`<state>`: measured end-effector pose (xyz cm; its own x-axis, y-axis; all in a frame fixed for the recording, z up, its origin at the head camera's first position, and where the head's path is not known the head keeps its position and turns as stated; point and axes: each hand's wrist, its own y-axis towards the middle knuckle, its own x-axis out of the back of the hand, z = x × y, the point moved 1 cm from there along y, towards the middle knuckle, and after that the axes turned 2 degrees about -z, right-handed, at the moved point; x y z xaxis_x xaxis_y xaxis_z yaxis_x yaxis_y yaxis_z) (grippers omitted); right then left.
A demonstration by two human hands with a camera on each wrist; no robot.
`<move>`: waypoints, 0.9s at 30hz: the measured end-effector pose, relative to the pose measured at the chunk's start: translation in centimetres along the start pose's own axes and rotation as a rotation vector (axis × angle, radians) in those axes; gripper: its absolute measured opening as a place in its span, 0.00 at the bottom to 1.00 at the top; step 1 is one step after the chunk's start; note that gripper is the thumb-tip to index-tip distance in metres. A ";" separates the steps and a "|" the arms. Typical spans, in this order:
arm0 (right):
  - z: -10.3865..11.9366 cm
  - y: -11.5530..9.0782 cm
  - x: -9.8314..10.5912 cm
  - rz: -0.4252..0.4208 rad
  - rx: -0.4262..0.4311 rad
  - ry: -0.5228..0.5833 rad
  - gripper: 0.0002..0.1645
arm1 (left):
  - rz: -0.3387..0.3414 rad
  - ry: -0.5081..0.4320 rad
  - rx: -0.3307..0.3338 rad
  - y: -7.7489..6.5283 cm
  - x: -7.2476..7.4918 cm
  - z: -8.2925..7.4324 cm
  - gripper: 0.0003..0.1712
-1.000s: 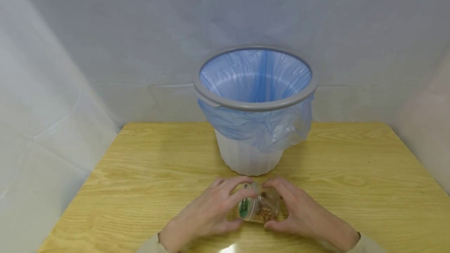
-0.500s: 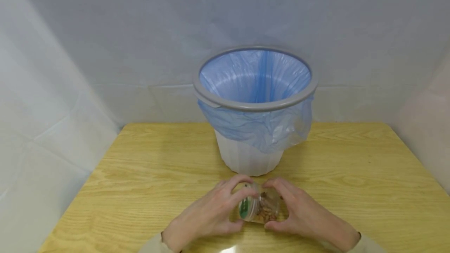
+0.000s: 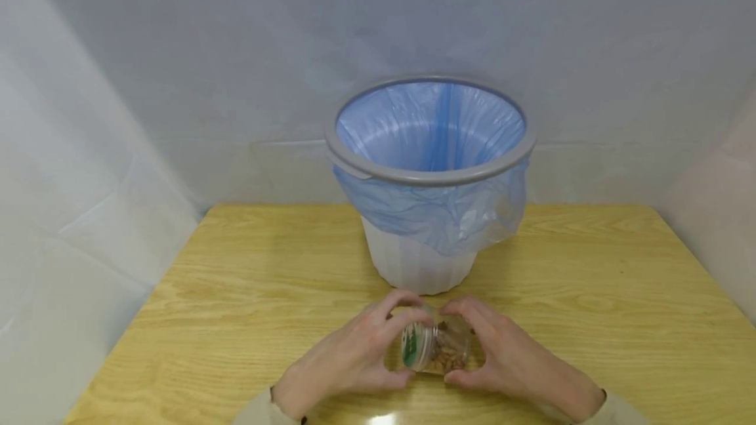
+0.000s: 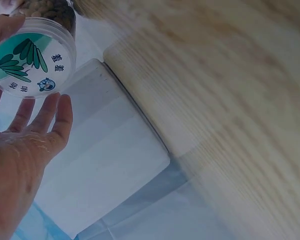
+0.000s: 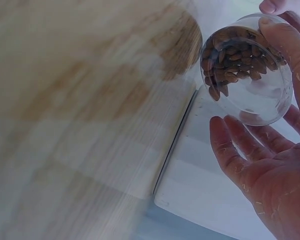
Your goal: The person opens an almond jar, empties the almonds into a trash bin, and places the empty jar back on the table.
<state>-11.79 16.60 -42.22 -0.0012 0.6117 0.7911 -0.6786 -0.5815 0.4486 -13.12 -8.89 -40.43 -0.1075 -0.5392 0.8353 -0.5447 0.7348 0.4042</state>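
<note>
A small clear jar (image 3: 459,341) of almonds (image 5: 237,59) lies on its side over the table's near middle, between both hands. Its clear-rimmed lid (image 4: 32,65), printed with green leaves on white, points left. My left hand (image 3: 361,349) grips the lid end, thumb at the near side and fingers curled over the far side. Around the base end curl the thumb and fingers of my right hand (image 3: 506,354). Seen from the right wrist, the almonds are heaped at one side behind the clear bottom.
Just beyond the hands stands a white ribbed bin (image 3: 420,261) with a grey rim (image 3: 431,179). A blue bag (image 3: 407,205) lines it and hangs over the outside. Pale sheeting (image 3: 248,71) surrounds the wooden table (image 3: 248,267) at the back and sides.
My left hand has turned slightly at the lid: its fingers sit a bit higher and its thumb has slid right. The right hand and the jar stay nearly in place.
</note>
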 end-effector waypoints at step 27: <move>-0.1 0.0 0.0 0.018 -0.011 0.007 0.47 | 0.007 0.072 0.008 -0.2 0.4 0.3 0.49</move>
<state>-11.89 16.61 -42.23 -0.0188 0.6047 0.7962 -0.6867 -0.5866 0.4293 -13.36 -9.41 -40.26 -0.0512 -0.5030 0.8628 -0.5508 0.7348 0.3957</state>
